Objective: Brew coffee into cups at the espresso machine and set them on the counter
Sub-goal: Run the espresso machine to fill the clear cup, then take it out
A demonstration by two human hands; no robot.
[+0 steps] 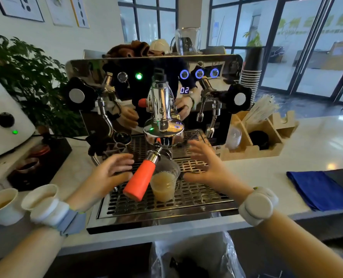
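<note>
Already the espresso machine fills my view on the table, its timer reading 02, so I judge brewing barely begun. Two filled paper cups wait at the left, while my left hand and right hand hover open, empty, around the clear cup on the drip tray, seemingly half full.

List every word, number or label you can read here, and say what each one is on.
"02": lit digits on the espresso machine front panel.
"P": small mark above the rightmost blue-ringed button.
Small lit characters on the group head: too small to read.
Wall posters: no legible text.
</note>
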